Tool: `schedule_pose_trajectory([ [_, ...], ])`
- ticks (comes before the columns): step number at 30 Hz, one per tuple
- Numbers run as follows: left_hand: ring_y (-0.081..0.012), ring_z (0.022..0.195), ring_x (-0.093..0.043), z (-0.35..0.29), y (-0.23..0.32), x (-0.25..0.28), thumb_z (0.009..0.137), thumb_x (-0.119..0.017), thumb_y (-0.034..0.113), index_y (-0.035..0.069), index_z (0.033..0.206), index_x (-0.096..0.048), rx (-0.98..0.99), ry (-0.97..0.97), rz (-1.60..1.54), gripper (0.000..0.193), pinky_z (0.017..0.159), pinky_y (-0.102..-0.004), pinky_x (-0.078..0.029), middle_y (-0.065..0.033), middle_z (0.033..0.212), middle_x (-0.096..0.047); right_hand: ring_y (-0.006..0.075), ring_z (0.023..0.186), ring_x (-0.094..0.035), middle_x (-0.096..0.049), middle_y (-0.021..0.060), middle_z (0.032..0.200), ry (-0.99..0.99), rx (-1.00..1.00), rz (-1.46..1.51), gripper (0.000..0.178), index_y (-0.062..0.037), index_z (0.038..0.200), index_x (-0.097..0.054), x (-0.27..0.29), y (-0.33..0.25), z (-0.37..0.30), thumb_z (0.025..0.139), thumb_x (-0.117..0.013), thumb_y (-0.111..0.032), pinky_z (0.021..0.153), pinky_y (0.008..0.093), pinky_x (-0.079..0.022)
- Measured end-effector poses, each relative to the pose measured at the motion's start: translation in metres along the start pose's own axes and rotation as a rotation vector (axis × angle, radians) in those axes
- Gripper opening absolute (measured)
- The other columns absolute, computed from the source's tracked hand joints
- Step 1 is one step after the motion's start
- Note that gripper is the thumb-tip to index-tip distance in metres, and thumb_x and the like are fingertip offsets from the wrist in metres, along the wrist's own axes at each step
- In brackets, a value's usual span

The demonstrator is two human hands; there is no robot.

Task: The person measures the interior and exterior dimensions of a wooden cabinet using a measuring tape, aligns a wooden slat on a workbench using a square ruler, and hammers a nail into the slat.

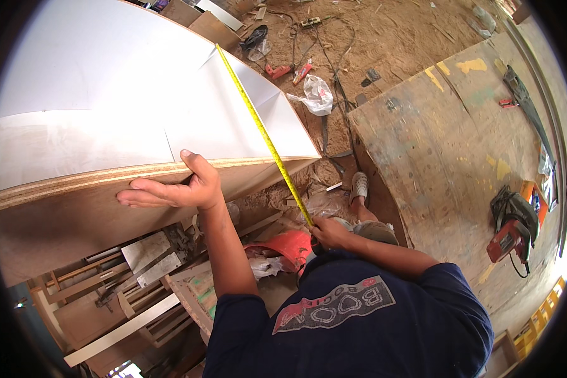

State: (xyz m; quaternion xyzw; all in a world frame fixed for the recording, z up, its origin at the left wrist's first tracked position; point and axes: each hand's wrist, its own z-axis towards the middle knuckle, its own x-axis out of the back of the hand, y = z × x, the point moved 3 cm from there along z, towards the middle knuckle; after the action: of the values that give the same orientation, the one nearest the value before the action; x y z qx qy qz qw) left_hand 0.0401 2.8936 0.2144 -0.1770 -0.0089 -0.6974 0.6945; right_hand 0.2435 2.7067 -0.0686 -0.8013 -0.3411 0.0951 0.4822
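A yellow tape measure (258, 123) is drawn out across a large plywood box (75, 183) with a white inner face. Its far end reaches the box's back edge, and its near end runs down past the front edge to my right hand (324, 232). That hand is closed around the near end, low in front of my body; the case is mostly hidden. My left hand (192, 188) is at the box's front plywood edge, thumb raised and fingers stretched out to the left. It holds nothing; whether it touches the edge I cannot tell.
A worn plywood worktable (435, 151) stands on the right, bearing a red circular saw (510, 236) and a handsaw (526, 104). Cables, a red power tool (278, 70) and a white plastic bag (317, 96) lie on the sandy floor. Wooden frames (116, 283) are at lower left.
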Motion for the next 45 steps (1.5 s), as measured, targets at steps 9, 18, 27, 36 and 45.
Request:
schedule_pose_trajectory([
  [9, -0.0494, 0.158, -0.004, 0.003, 0.002, 0.005, 0.087, -0.069, 0.022, 0.0, 0.165, -0.016, 0.022, -0.011, 0.005, 0.096, 0.123, -0.0674, -0.002, -0.0297, 0.171, -0.003, 0.0245, 0.076, -0.065, -0.067, 0.0135, 0.082, 0.156, 0.083, 0.305, 0.03, -0.0016, 0.108, -0.068, 0.034, 0.036, 0.002, 0.1, -0.06, -0.029, 0.071, 0.0398, -0.051],
  [18, -0.0467, 0.158, -0.011, -0.003, 0.001, 0.005, 0.089, -0.068, 0.025, 0.001, 0.163, -0.025, 0.08, 0.097, -0.017, 0.089, 0.124, -0.0626, -0.004, -0.0302, 0.169, -0.013, 0.0082, 0.075, -0.055, -0.059, -0.0012, 0.081, 0.364, 0.1, 0.619, 0.026, -0.0038, 0.105, -0.069, 0.134, 0.007, -0.018, 0.103, -0.057, -0.027, 0.067, 0.0256, -0.044],
  [27, -0.045, 0.155, -0.026, -0.001, -0.001, 0.002, 0.09, -0.066, 0.026, 0.0, 0.156, -0.042, 0.116, 0.141, 0.006, 0.075, 0.124, -0.062, -0.012, -0.0271, 0.166, -0.028, 0.0089, 0.078, -0.058, -0.063, 0.0005, 0.087, 0.592, 0.164, 0.867, 0.023, -0.0046, 0.113, -0.064, 0.133, -0.008, -0.078, 0.096, -0.069, -0.019, 0.069, 0.0254, -0.046],
  [36, -0.0424, 0.153, -0.031, -0.002, 0.004, 0.002, 0.094, -0.061, 0.031, 0.007, 0.153, -0.048, 0.157, 0.111, -0.069, 0.066, 0.125, -0.0602, -0.015, -0.0224, 0.164, -0.037, 0.0102, 0.076, -0.061, -0.064, 0.0039, 0.087, 0.845, 0.148, 0.878, 0.036, -0.001, 0.122, -0.06, 0.066, 0.032, -0.215, 0.093, -0.072, -0.017, 0.068, 0.0264, -0.05],
  [45, -0.037, 0.152, -0.034, -0.003, -0.003, 0.012, 0.096, -0.06, 0.037, 0.014, 0.161, -0.039, 0.15, 0.109, -0.017, 0.072, 0.121, -0.0603, -0.026, -0.0155, 0.168, -0.033, 0.015, 0.079, -0.066, -0.067, 0.0103, 0.097, 1.076, 0.055, 0.914, 0.049, 0.0011, 0.134, -0.054, -0.017, 0.073, -0.37, 0.092, -0.073, -0.017, 0.072, 0.0299, -0.054],
])
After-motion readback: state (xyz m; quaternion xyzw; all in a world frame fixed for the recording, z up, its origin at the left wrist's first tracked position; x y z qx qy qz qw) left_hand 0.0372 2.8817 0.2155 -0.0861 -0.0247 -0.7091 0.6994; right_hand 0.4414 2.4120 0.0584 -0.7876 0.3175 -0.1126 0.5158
